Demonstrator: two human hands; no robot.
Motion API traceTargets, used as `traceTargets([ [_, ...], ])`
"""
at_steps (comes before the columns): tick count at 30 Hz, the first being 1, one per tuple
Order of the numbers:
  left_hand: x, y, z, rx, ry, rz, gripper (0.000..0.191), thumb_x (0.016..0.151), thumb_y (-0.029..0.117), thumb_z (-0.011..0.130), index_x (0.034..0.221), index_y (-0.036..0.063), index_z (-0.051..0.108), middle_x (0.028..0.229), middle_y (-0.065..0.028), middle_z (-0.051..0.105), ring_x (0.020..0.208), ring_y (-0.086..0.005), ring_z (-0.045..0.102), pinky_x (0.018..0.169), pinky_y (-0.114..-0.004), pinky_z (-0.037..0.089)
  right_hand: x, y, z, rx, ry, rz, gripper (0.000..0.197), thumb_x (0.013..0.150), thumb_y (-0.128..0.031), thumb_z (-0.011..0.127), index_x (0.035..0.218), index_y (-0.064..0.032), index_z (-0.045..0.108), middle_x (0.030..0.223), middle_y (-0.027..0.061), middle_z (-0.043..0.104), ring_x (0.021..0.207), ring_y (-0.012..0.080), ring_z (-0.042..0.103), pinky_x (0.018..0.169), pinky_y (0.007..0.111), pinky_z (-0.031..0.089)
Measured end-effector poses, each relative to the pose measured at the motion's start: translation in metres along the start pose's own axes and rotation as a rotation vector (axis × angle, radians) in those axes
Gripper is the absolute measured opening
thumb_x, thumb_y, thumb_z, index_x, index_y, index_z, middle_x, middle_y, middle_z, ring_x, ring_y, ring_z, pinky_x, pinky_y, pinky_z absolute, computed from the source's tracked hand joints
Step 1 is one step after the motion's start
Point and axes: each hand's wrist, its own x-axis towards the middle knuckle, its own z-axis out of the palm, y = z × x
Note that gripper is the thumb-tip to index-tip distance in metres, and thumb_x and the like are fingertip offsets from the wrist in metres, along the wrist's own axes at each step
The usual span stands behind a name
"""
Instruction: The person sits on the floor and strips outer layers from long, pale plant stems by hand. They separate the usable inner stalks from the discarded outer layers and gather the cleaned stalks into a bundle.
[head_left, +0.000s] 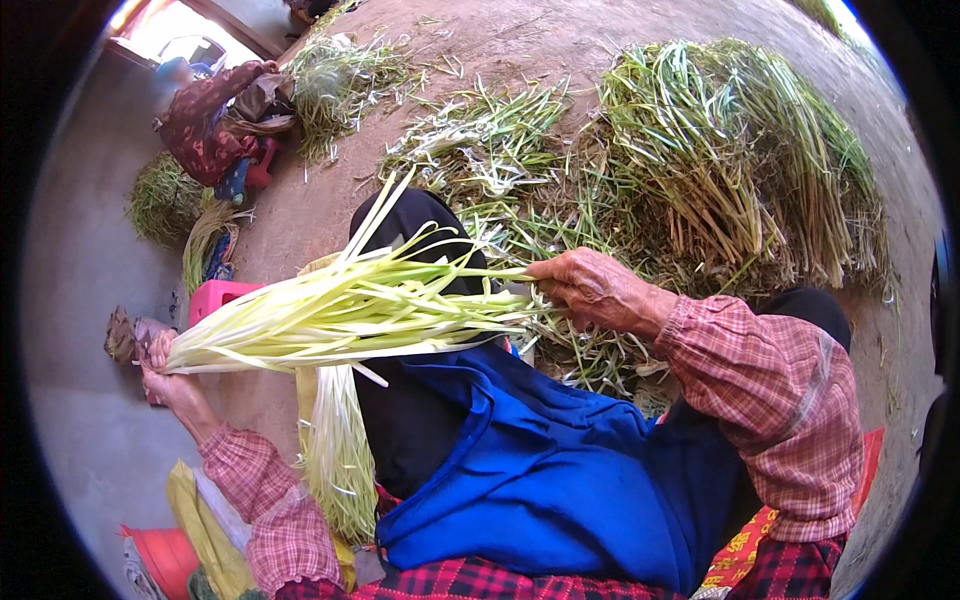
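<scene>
My left hand (171, 369) is closed around the white base of a bundle of pale yellow-green flat leaves (330, 315), which look like blanched garlic chives. The bundle lies almost level across the view, above my left knee. At its other end my right hand (592, 294) pinches a few leaf tips between thumb and fingers. Several loose leaves stick up from the top of the bundle. Below it, a second bunch of pale leaves (339, 442) rests beside my left thigh on yellow material. A blue apron (525, 465) covers my lap.
Heaped green stalks (720, 150) stand at the right, with leaf scraps (480, 142) strewn before my knees. A pink plastic stool (217, 296) is behind the bundle. At the upper left sits another person (210, 120) near more greens (337, 82). A red container (161, 559) lies lower left.
</scene>
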Motion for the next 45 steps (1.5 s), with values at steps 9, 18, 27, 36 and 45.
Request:
traceTargets([
  [9, 0.049, -0.007, -0.052, -0.867, -0.317, -0.511, 0.033, 0.081, 0.001, 0.045, 0.055, 0.0144, 0.03, 0.05, 0.0028, 0.027, 0.044, -0.0072, 0.025, 0.048, -0.021, 0.026, 0.015, 0.032, -0.011, -1.015, 0.15, -0.099, 0.012, 0.075, -0.008, 0.059, 0.062, -0.006, 0.061, 0.056, 0.0082, 0.056, 0.053, 0.018, 0.059, 0.046, 0.032, 0.047],
  [18, 0.043, -0.01, -0.038, -0.876, -0.352, -0.418, 0.037, 0.088, 0.007, 0.046, 0.056, 0.0147, 0.029, 0.049, 0.004, 0.028, 0.044, -0.0067, 0.026, 0.05, -0.022, 0.029, 0.045, -0.037, -0.015, -0.268, 0.336, -0.439, 0.029, 0.078, -0.014, 0.058, 0.107, -0.0091, 0.058, 0.099, 0.0085, 0.057, 0.083, 0.0275, 0.059, 0.072, 0.036, 0.048],
  [27, 0.037, 0.005, -0.016, -0.846, -0.34, -0.352, 0.038, 0.086, 0.005, 0.045, 0.054, 0.0155, 0.027, 0.05, 0.0032, 0.029, 0.046, -0.0069, 0.028, 0.051, -0.022, 0.03, 0.065, -0.043, 0.003, -0.351, 0.291, -0.433, 0.008, 0.076, -0.013, 0.056, 0.081, -0.0075, 0.058, 0.086, 0.0109, 0.058, 0.076, 0.0309, 0.059, 0.062, 0.04, 0.046],
  [36, 0.061, 0.014, -0.032, -0.683, -0.436, -0.316, 0.035, 0.082, 0.004, 0.041, 0.054, 0.0142, 0.023, 0.055, 0.0003, 0.024, 0.054, -0.0118, 0.026, 0.054, -0.023, 0.027, 0.061, -0.038, -0.008, -0.404, 0.304, -0.425, 0.012, 0.076, -0.015, 0.057, 0.086, -0.0117, 0.065, 0.066, 0.0142, 0.059, 0.064, 0.0316, 0.06, 0.056, 0.041, 0.046],
  [45, 0.044, 0.004, 0.04, -0.792, -0.289, -0.348, 0.038, 0.088, 0.018, 0.041, 0.055, 0.0141, 0.023, 0.056, -0.0004, 0.026, 0.057, -0.0135, 0.029, 0.059, -0.027, 0.029, 0.059, -0.005, -0.016, -0.607, 0.761, -0.754, 0.006, 0.073, -0.014, 0.057, 0.073, -0.0119, 0.062, 0.06, 0.0082, 0.055, 0.059, 0.0294, 0.056, 0.052, 0.042, 0.04],
])
